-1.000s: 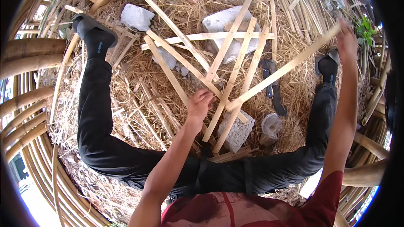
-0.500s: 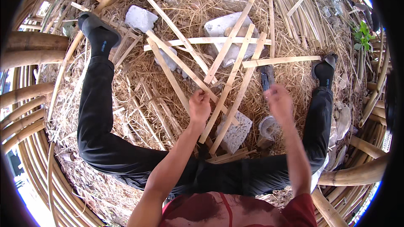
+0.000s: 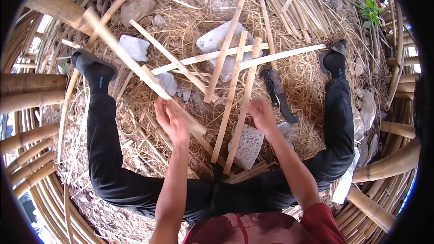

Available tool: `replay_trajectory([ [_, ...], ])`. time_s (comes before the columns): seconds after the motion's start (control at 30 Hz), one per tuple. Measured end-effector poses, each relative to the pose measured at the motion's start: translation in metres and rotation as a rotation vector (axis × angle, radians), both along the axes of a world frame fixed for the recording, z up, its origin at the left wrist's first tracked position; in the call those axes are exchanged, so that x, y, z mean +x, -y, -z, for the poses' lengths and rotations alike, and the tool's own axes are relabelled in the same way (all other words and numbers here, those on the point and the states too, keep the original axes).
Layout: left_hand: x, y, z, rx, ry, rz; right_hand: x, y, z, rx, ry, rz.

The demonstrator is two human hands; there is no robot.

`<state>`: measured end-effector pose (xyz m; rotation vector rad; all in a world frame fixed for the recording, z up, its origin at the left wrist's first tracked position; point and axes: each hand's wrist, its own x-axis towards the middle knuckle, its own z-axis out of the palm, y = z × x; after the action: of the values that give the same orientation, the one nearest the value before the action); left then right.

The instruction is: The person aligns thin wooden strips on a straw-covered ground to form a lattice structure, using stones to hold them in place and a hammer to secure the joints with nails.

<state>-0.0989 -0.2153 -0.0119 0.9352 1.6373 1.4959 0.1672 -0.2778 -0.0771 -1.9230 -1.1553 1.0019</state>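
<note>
The left hand (image 3: 174, 124), partly curled, holds a blurred bamboo strip (image 3: 121, 56); the right hand (image 3: 263, 116) curls beside a slanting slat (image 3: 247, 88), grip unclear.

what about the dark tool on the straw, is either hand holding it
No, the dark tool lies on the straw, apart from both the left hand and the right hand.

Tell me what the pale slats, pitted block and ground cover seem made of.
Pale slats: probably bamboo or wood, matte; yellowish, unpainted faces.
Pitted block: likely concrete or stone, rough; grey, full of small holes.
Ground cover: apparently dry straw, dull; loose tan strands.
</note>
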Motion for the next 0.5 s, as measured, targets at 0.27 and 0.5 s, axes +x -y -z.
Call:
replay_trajectory([
  [0.27,0.002,0.041,0.016,-0.103,-0.214,0.269,0.119,-0.145,0.012,0.094,-0.872,0.497],
  [0.5,-0.006,0.042,0.023,-0.239,-0.204,0.211,0.018,-0.054,-0.044,0.239,-0.208,0.469],
])
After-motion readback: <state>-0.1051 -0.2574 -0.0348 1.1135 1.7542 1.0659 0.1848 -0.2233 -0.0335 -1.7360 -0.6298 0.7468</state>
